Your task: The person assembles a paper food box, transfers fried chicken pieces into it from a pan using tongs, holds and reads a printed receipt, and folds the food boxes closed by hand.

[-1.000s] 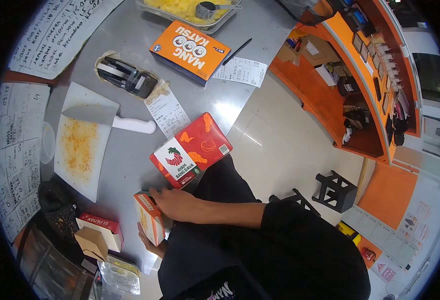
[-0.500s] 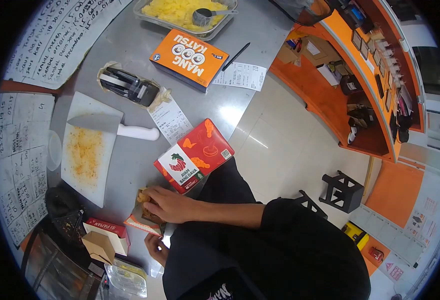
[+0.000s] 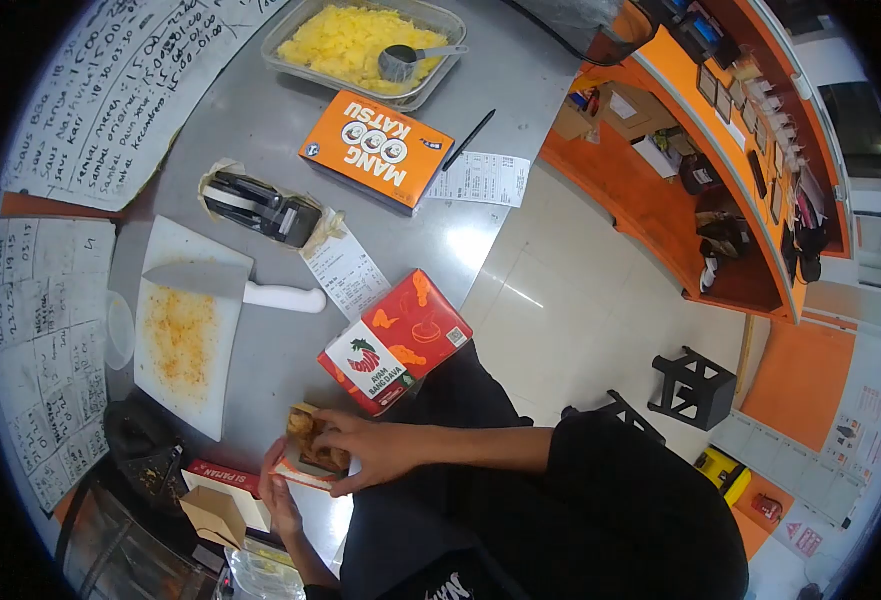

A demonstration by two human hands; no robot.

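A small open paper food box (image 3: 305, 474) with a red-and-white edge holds browned, fried-looking pieces of food (image 3: 305, 435). My left hand (image 3: 282, 505) grips the box's near left side, its fingers pressed against the wall. Over the box's other side lies my right hand (image 3: 368, 450), fingers bent across the opening by the food and thumb at the lower edge. Whether its fingertips touch the food I cannot tell. Just above stands a closed red box (image 3: 395, 340) marked Ayam Bang Dava.
A cutting board (image 3: 180, 390) carries a knife (image 3: 230, 287). Farther back are a tape dispenser (image 3: 260, 205), an orange box (image 3: 375, 150), receipts (image 3: 345, 275), a pen (image 3: 470, 140) and a tray of yellow food (image 3: 340, 45) with a scoop. Red-and-white cartons (image 3: 230, 490) stand at lower left.
My left hand has come up from below the box and taken hold of its side. The box has turned slightly, with my right hand still on it. The view has shifted.
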